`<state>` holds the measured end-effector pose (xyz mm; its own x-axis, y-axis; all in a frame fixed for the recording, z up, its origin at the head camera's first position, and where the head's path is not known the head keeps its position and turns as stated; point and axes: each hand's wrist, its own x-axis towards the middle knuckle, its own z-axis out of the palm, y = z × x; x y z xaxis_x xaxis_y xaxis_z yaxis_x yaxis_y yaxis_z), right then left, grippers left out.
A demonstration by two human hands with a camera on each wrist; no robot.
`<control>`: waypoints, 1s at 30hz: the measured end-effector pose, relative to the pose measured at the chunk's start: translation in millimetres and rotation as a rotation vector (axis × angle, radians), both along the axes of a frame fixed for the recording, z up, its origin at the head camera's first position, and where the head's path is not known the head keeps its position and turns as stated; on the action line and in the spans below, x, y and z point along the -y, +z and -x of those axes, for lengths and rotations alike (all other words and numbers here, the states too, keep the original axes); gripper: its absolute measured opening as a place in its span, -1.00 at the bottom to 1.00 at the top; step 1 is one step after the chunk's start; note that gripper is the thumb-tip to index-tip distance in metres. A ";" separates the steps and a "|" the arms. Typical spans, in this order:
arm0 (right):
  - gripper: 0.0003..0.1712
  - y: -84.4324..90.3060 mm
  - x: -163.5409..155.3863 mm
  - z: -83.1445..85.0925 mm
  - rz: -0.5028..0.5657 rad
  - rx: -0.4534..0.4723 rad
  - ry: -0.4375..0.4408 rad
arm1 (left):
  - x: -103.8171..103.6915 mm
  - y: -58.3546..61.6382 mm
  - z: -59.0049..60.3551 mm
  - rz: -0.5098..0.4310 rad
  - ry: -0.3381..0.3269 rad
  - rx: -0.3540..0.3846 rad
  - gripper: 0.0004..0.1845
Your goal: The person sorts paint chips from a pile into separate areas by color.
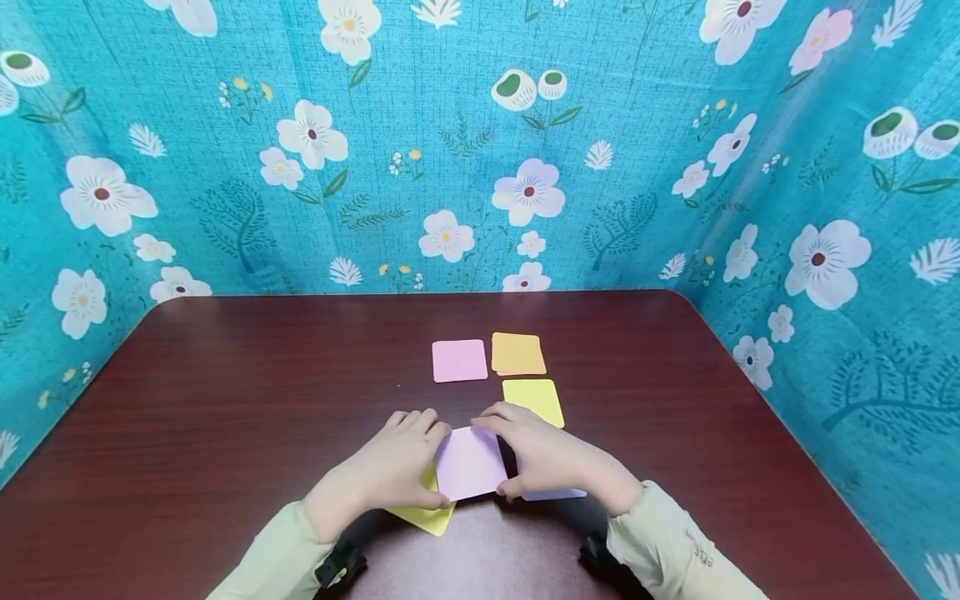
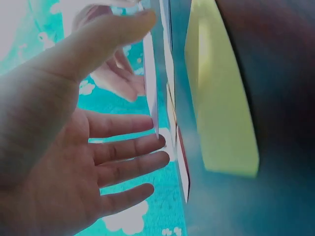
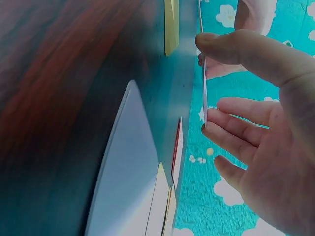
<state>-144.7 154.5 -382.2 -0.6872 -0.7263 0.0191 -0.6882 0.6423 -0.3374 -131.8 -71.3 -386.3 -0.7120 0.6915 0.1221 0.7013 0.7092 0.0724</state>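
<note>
Both hands, left hand (image 1: 393,467) and right hand (image 1: 543,454), pinch the lilac card (image 1: 470,462) by its edges (lifted off the surface (image 1: 225,400)). Pink, orange, yellow cards lie far; sorting appears unfinished.

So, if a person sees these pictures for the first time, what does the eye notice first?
First come the two hands near the table's front edge: the left hand and the right hand hold a pale purple paper square between them by its side edges. Behind them, small squares lie on the dark wooden table: a pink square, an orange stack and a yellow square. The turquoise flower curtain fills the whole background.
</note>
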 end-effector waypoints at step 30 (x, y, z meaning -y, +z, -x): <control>-0.19 -6.6 -73.3 -16.8 0.008 0.003 -0.156 | -81.6 -10.3 5.7 0.135 -0.057 -0.080 -0.30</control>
<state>-127.9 227.7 -388.8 -0.7915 -0.6108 0.0219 -0.5794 0.7384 -0.3450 -137.5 10.3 -396.6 -0.6629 0.7444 0.0803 0.7403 0.6677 -0.0781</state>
